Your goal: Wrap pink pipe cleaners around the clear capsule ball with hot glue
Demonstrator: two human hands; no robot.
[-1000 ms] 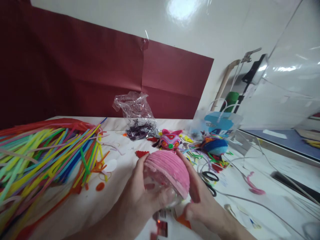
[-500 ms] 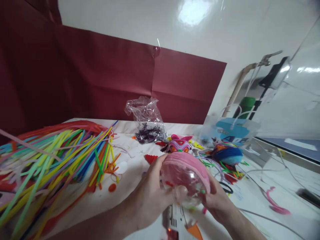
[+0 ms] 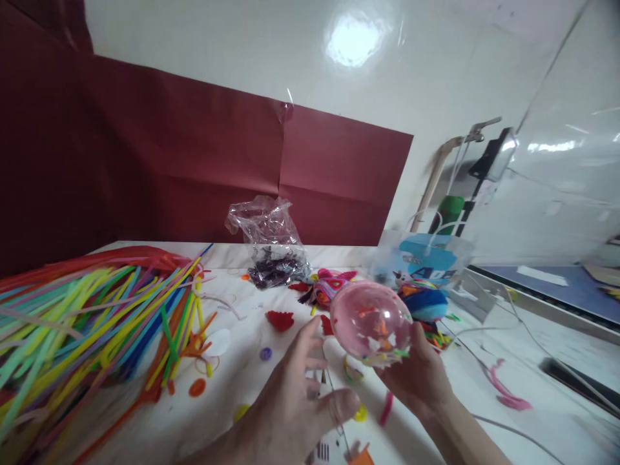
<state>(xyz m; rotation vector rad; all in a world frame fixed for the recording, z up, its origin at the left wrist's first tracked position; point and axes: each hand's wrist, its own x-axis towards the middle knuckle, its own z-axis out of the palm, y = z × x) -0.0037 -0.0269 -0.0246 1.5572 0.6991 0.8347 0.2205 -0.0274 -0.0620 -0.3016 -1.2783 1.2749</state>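
My right hand (image 3: pixel 419 374) holds a clear plastic dome (image 3: pixel 371 320) by its right side and underside. The dome's far side looks pink, and small colored scraps show in or through it. My left hand (image 3: pixel 300 387) is off the dome, to its lower left, with fingers spread and nothing in them. Below the left hand, a white tool with slots, perhaps a glue gun (image 3: pixel 322 450), is partly hidden. Beyond the dome sits a pink and purple fuzzy craft figure (image 3: pixel 329 287).
Many colored pipe cleaners (image 3: pixel 97 316) heap at the left. A clear bag of dark bits (image 3: pixel 278 265) stands behind, near a red paper sheet (image 3: pixel 339 181) on the wall. Red fuzzy pieces (image 3: pixel 279 320) and an orange disc (image 3: pixel 197 387) lie about. A blue-printed bag (image 3: pixel 426 255) is at right.
My left hand has let go of the dome and opened, moving down and away. The dome has turned in my right hand, so its clear side shows more. The view has shifted right.
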